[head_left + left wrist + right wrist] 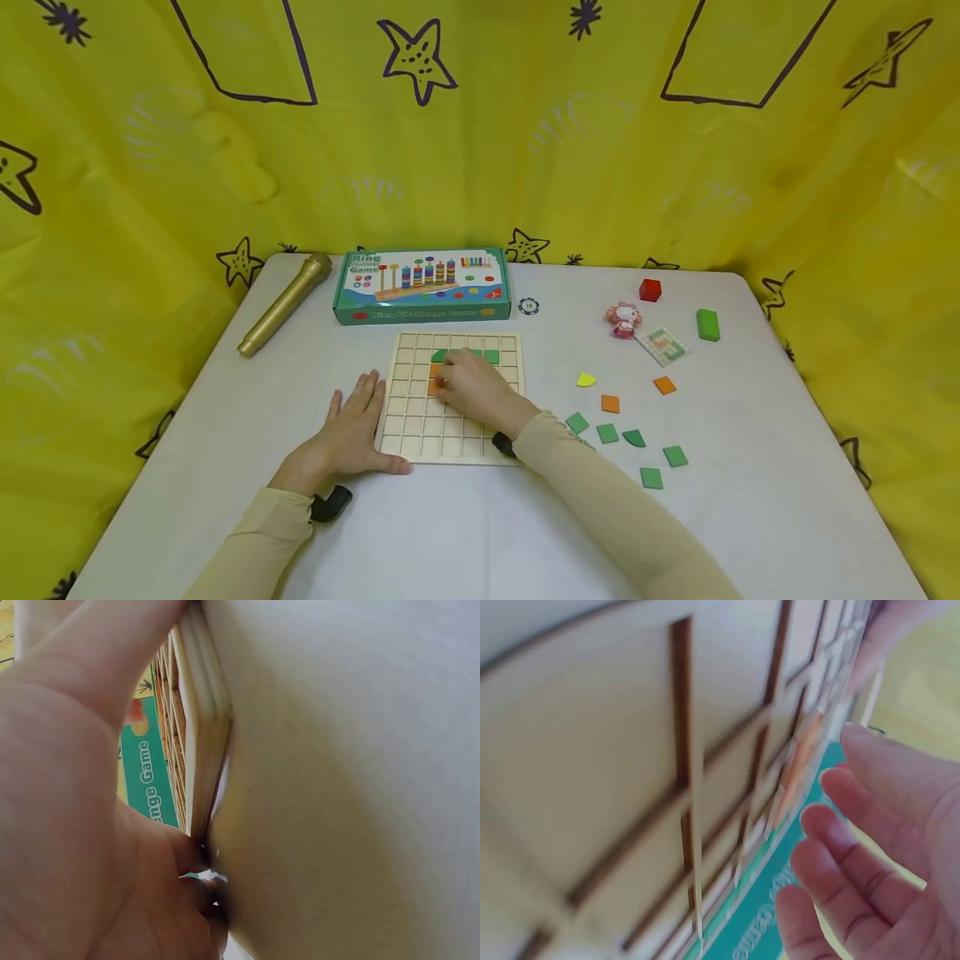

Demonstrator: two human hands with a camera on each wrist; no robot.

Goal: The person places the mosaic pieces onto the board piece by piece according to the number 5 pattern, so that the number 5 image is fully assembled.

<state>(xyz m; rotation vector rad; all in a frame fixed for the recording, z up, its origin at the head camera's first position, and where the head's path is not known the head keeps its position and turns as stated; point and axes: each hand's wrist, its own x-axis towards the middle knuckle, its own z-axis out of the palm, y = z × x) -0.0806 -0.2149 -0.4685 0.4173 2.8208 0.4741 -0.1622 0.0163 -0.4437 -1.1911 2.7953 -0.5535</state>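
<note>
While the spread left hand touches the grid board at eight o'clock, the right hand, grip too hidden to tell, seems to be fitting orange tiles at eleven, which next need pressing flat.

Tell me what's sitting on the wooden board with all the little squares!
On the board, green pieces sit in a row, with orange pieces nearer the person. The right hand is over the board, hiding some squares, so I can't see what's underneath it.
</note>
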